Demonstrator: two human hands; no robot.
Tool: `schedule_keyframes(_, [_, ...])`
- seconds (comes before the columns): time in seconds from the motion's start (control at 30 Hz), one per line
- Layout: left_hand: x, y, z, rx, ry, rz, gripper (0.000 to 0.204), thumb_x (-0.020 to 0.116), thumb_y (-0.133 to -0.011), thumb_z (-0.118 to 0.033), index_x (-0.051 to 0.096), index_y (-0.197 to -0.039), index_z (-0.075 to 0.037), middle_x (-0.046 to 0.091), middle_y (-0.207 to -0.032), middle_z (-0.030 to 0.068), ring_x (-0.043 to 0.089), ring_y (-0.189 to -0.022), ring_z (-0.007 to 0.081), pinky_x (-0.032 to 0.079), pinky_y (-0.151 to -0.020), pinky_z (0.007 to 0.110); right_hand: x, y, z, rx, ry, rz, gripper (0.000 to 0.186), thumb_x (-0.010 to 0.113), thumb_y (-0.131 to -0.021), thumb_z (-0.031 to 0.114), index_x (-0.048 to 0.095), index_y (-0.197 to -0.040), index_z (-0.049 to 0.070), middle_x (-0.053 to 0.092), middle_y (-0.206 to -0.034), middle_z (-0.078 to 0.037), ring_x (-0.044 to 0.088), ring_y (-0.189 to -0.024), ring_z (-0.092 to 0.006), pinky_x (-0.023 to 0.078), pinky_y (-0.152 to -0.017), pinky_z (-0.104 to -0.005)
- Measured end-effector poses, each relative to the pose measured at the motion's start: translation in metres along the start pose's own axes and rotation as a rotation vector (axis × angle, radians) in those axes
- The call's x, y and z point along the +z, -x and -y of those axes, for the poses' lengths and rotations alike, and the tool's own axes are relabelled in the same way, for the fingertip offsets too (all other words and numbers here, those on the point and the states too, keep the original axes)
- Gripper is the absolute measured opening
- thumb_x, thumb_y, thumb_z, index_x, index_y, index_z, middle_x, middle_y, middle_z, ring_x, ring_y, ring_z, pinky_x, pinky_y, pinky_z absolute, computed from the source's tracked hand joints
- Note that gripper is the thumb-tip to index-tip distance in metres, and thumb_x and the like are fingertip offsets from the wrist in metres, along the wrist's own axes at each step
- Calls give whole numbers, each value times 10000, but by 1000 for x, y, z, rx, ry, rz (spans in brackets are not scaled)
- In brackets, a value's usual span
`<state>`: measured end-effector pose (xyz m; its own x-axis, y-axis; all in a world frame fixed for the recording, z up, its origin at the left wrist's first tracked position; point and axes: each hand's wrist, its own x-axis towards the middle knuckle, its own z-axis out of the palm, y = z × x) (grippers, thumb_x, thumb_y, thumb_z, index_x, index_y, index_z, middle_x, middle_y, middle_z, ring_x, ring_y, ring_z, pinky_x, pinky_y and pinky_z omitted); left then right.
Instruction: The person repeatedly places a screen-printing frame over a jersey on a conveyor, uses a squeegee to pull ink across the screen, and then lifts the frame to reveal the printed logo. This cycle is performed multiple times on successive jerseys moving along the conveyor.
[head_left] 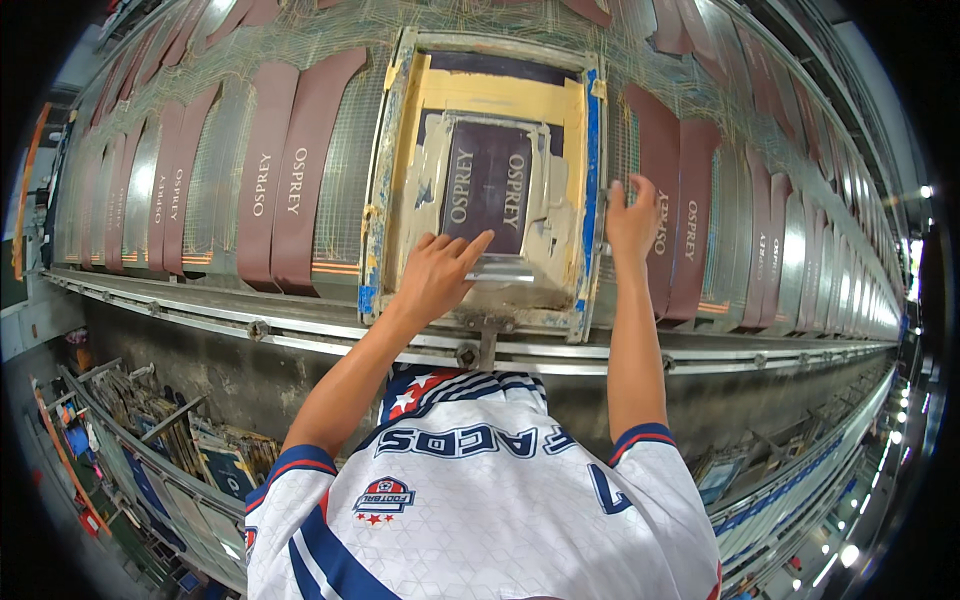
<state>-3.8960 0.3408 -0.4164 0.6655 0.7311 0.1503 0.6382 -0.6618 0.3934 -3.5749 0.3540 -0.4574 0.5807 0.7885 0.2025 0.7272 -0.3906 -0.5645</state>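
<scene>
Head view: printing frame lies flat over brown strip on long table. Left hand grips squeegee at frame's near end, pressing paste. Right hand clamps frame's right edge, steadying it. More brown strips lie alongside.

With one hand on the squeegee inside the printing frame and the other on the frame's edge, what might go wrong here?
1. The right hand grips only the right edge of the frame; the frame may shift and blur the print.
2. The left hand rests on the squeegee amid pale paste; fingers may get smeared and mark things.
3. Printed brown strips lie close beside the frame; lifting it carelessly could smudge them.
</scene>
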Motion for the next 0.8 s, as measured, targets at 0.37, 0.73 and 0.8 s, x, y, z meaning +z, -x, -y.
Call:
schedule_keyframes(0.37, [-23, 17, 30, 67, 15, -84, 236, 741, -640, -81, 658, -859, -112, 660, -931, 41, 619, -961, 245, 441, -881, 405, 0, -16, 30, 124, -285, 75, 260, 681, -953, 267, 688, -933, 8, 691, -834, -128, 632, -785, -214, 497, -754, -387])
schedule_keyframes(0.73, [-162, 134, 235, 46, -170, -41, 322, 805, -617, -33, 705, -916, -96, 710, -940, 54, 655, -873, 266, 457, -829, 406, 173, 100, 253, 51, -602, -52, 187, 684, -915, 210, 628, -894, 34, 670, -813, -213, 671, -756, -415, 506, -679, -482])
schedule_keyframes(0.8, [-174, 153, 246, 56, -184, -46, 363, 800, -596, -18, 705, -937, -97, 720, -964, 45, 654, -864, 259, 458, -824, 400, 178, 107, 273, 59, -624, -77, 194, 685, -914, 218, 626, -893, 34, 649, -744, -220, 661, -709, -435, 496, -648, -491])
